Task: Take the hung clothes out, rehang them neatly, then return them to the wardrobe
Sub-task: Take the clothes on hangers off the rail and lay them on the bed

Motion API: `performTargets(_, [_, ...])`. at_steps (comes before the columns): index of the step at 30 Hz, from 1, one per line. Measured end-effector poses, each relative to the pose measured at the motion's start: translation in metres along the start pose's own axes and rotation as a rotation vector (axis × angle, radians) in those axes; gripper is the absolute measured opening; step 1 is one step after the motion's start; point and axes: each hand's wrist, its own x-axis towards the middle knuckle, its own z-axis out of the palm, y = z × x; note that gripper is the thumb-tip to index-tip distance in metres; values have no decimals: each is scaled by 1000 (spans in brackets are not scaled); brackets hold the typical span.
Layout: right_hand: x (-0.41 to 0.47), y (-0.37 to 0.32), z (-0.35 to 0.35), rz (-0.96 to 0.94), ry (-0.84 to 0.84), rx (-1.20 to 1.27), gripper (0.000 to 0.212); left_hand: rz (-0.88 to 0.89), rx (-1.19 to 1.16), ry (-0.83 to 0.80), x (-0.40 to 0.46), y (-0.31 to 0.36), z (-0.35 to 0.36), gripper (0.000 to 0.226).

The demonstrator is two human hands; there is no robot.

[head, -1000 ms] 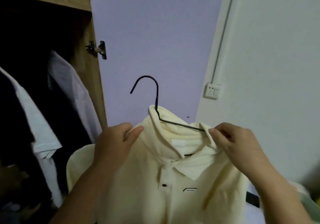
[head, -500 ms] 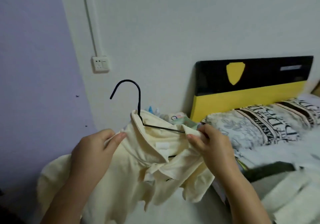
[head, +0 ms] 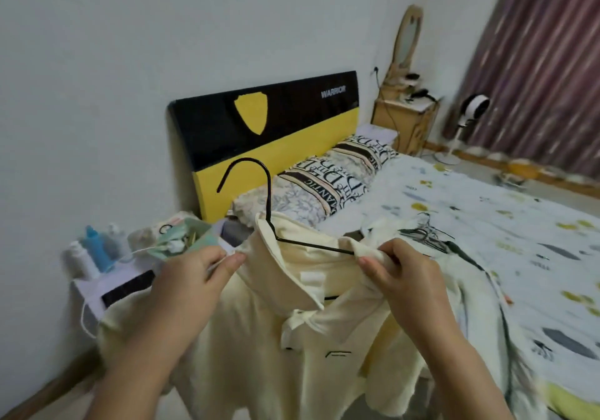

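Observation:
A cream polo shirt point(head: 269, 332) hangs on a black wire hanger point(head: 268, 198), held up over the near corner of the bed. My left hand point(head: 185, 286) pinches the shirt's left shoulder between thumb and fingers. My right hand point(head: 399, 276) grips the right shoulder, fingers curled round the cloth and the hanger's arm. The hook points up and to the left. The wardrobe is out of view.
The bed point(head: 487, 224) with a patterned sheet lies to the right, with another pale garment and several black hangers point(head: 425, 234) on it. A yellow-black headboard point(head: 259, 134) and pillow point(head: 324, 182) stand behind. A small cluttered stand point(head: 110, 286) with bottles sits at left.
The view has swung right from the wardrobe to the bed. The shirt on its hanger has travelled with both hands, which keep their hold on its shoulders.

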Motion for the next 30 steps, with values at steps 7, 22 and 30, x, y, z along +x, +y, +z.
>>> performTargets(7, [17,96,-77,158,147,-60,23,68,-131,-171,34,74,115,41])
performTargets(22, [96,234,-139,407,319,-106,24,240,-219,-374,144,165,315,42])
performTargets(30, [173,291,-123,540,346,-50,23,279,-299,-473,235,174,419,37])
